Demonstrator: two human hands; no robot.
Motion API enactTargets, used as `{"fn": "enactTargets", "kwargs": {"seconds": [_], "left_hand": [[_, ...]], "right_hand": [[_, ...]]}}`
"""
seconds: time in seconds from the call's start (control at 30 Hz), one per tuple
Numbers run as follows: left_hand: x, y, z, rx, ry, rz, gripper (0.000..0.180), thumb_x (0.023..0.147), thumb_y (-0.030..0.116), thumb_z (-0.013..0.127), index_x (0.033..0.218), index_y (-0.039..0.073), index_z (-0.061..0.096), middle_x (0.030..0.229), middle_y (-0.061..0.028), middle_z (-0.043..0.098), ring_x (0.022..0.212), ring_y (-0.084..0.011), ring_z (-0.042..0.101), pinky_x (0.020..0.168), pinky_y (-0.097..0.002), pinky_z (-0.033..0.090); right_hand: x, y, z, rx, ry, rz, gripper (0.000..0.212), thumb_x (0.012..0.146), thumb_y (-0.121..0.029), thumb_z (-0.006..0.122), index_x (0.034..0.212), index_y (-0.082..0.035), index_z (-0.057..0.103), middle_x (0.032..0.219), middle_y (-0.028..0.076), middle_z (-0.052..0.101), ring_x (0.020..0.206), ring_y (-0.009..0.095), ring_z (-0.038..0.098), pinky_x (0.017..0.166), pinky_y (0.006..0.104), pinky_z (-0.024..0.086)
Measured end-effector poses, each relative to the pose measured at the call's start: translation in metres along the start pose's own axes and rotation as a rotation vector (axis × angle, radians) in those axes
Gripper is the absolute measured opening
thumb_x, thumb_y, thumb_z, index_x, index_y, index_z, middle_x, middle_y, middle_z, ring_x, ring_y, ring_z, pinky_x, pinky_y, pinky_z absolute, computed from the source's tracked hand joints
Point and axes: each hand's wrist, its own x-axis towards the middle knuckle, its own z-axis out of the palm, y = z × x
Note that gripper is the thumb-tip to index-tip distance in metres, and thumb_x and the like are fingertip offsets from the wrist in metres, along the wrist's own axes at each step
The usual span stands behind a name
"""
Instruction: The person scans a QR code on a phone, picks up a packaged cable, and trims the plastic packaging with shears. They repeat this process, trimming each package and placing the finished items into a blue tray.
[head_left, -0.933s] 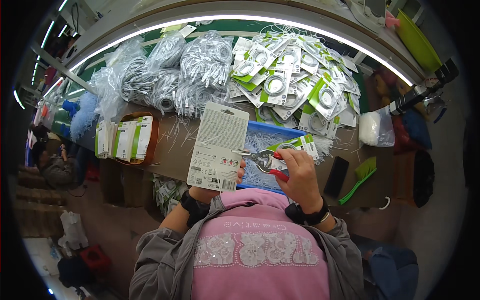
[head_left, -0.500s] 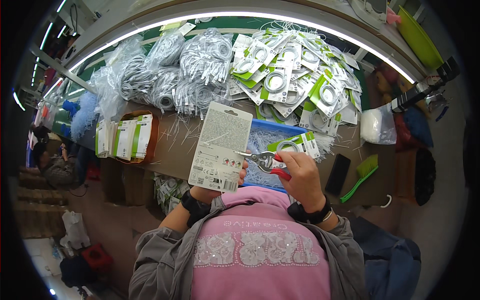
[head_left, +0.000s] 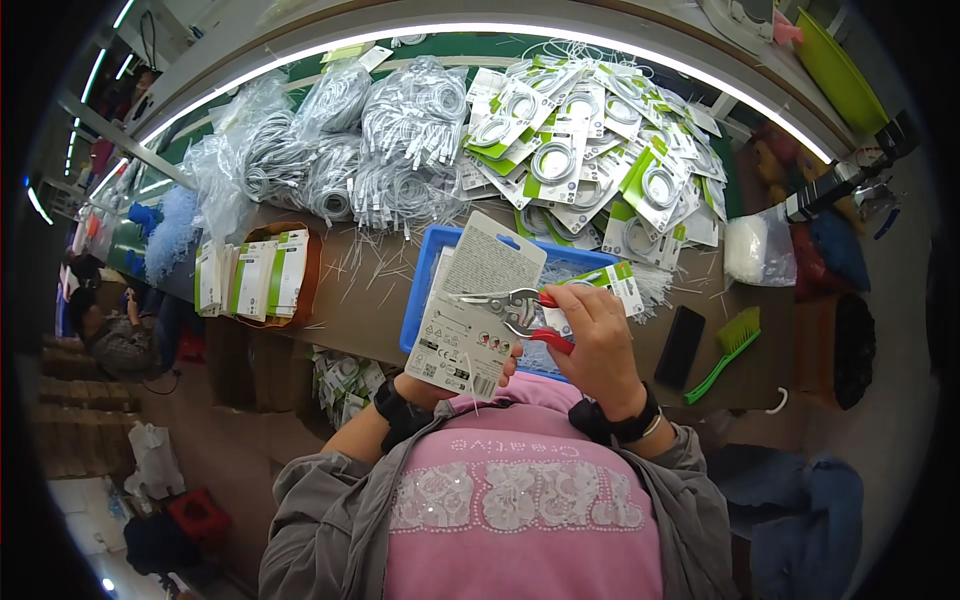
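In front of my chest my left hand (head_left: 428, 390) is closed on a packaging card (head_left: 480, 262), printed side up and tilted to the right. Most of its fingers are hidden behind the card; some tips show at the right edge. A thin white tie end (head_left: 470, 375) pokes out near the card's lower edge. My right hand (head_left: 598, 340) grips red-handled cutters (head_left: 523, 298) whose metal jaws lie over the card's middle. Whether the jaws touch anything there I cannot tell. Under the card stands a blue tray (head_left: 412, 320) of clipped white strips, with a carded cable (head_left: 625, 288) at its right.
Carded cables (head_left: 553, 162) are heaped at the back right, bagged white cables (head_left: 410, 130) at the back left. A box of cards (head_left: 308, 290) stands on the left. A black phone-like slab (head_left: 680, 345) and a green brush (head_left: 735, 340) lie to the right.
The card has moved right and leans further clockwise, uncovering the tray's left end. The cutters' jaws now reach further across the card. Both hands keep their holds.
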Motion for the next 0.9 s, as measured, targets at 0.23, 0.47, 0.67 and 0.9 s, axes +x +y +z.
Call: {"fn": "enactTargets", "kwargs": {"seconds": [0.23,0.47,0.67,0.9], "left_hand": [[-0.001,-0.002,0.003,-0.056,-0.003,-0.043,0.063,0.094,0.049,0.040,0.132,-0.002,0.040,0.113,-0.0235,0.054,0.094,-0.0331,0.060,0.081,-0.0408,0.054],[-0.002,-0.001,0.009,-0.062,-0.009,-0.052,0.062,0.094,0.048,0.039,0.132,-0.001,0.041,0.110,-0.0212,0.055,0.090,-0.0312,0.060,0.079,-0.0408,0.053],[0.005,0.004,-0.025,-0.133,-0.035,0.105,0.053,0.095,0.042,0.043,0.132,0.003,0.042,0.113,-0.0174,0.054,0.094,-0.0275,0.059,0.082,-0.0413,0.052],[0.006,0.012,0.002,0.017,0.192,0.368,0.049,0.096,0.038,0.044,0.134,0.008,0.040,0.115,-0.0126,0.054,0.096,-0.0233,0.058,0.082,-0.0401,0.051]], "right_hand": [[0.005,-0.004,0.004,0.004,-0.005,-0.027,0.061,0.059,-0.006,0.075,0.116,-0.006,0.055,0.105,0.011,0.058,0.097,0.031,0.054,0.085,0.0411,0.041],[-0.003,0.000,0.011,0.088,-0.123,0.069,0.053,0.061,-0.003,0.073,0.112,-0.006,0.058,0.103,0.013,0.059,0.096,0.032,0.056,0.083,0.0399,0.044],[-0.002,0.002,0.006,0.236,-0.042,0.109,0.050,0.063,-0.003,0.073,0.111,-0.006,0.058,0.102,0.013,0.059,0.094,0.033,0.056,0.081,0.0394,0.045],[-0.002,-0.005,0.003,0.003,-0.051,-0.051,0.053,0.062,-0.003,0.072,0.113,-0.006,0.057,0.102,0.012,0.059,0.094,0.033,0.055,0.082,0.0400,0.045]]}}
